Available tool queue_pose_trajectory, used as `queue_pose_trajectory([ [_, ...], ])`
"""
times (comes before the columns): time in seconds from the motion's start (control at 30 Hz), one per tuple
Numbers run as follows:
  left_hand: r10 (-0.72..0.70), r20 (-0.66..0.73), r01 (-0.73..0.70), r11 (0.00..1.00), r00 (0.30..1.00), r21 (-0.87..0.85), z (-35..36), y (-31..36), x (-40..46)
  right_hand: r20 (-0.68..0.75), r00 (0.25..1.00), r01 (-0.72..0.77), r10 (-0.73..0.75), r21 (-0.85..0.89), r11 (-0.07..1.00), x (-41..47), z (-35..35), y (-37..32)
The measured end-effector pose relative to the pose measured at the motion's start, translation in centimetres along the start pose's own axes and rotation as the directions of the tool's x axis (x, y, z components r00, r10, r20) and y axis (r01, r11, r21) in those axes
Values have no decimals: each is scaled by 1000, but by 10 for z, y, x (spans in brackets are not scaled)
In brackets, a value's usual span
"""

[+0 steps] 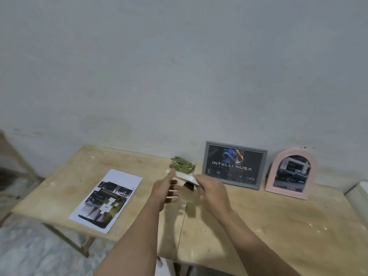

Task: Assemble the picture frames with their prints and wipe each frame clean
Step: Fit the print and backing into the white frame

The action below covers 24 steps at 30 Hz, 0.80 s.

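A white picture frame [186, 177] is held above the middle of the wooden table, tilted nearly edge-on. My right hand [212, 193] grips its right end. My left hand [166, 191] touches its left end with the index finger stretched out along the edge. A printed sheet [106, 200] with a dark picture lies flat at the left. A grey frame [235, 165] with a dark "INTELLI NUSA" print stands against the wall. To its right stands a pink arched frame [290, 174] with a car photo. A crumpled green cloth [182, 165] lies behind the white frame.
The table [278, 220] is two wooden tops joined by a seam running toward me. The wall stands directly behind it. A white object [360, 193] sits at the far right edge. Patterned floor shows to the left, below the table.
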<state>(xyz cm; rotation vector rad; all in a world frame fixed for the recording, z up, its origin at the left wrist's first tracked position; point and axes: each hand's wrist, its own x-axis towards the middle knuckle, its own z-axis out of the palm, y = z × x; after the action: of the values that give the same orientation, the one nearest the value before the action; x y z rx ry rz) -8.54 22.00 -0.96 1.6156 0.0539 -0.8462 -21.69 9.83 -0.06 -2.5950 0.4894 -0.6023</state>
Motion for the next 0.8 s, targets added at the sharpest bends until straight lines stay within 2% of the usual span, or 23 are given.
queue_pose_trajectory([
  [0.07, 2, 5, -1, 1000, 1000, -20, -19, 10, -5, 14, 988, 157, -156, -48, 987, -3, 22, -25],
  [0.13, -14, -33, 12, 998, 999, -63, -41, 15, -6, 115, 962, 250, -248, 0, 968, -2, 40, -40],
  [0.2, -7, -69, 3, 998, 998, -56, -67, 15, -5, 262, 938, 215, -228, 80, 973, 4, 49, -51],
  [0.23, 6, -84, -8, 1000, 996, -28, -79, 14, -4, 281, 948, 121, -151, 123, 985, 8, 49, -53],
  [0.3, 30, -120, -25, 999, 992, 38, -102, 12, -1, 155, 980, -156, 125, 213, 965, 18, 52, -55],
  [0.33, 35, -124, -27, 997, 992, 69, -112, 10, 2, 88, 953, -304, 291, 231, 924, 24, 54, -53],
  [0.37, 41, -120, -30, 995, 992, 93, -120, 8, 5, 84, 899, -436, 430, 256, 863, 32, 54, -50],
  [0.4, 50, -113, -38, 994, 992, 99, -127, 5, 10, 155, 837, -544, 524, 321, 775, 40, 55, -48],
  [0.47, 70, -103, -61, 994, 992, 92, -134, 0, 19, 386, 740, -670, 552, 503, 546, 50, 58, -47],
  [0.5, 77, -101, -69, 994, 992, 80, -136, -1, 25, 433, 734, -675, 523, 547, 495, 53, 58, -49],
  [0.63, 65, -111, -66, 998, 992, -13, -142, -2, 54, 409, 791, -605, 456, 632, 484, 76, 87, -41],
  [0.73, 24, -105, -36, 993, 994, -113, -143, 5, 87, 341, 849, -527, 403, 595, 607, 104, 114, -27],
  [0.8, 4, -78, -19, 983, 997, -185, -137, 12, 104, 345, 873, -487, 345, 602, 632, 120, 126, -18],
])
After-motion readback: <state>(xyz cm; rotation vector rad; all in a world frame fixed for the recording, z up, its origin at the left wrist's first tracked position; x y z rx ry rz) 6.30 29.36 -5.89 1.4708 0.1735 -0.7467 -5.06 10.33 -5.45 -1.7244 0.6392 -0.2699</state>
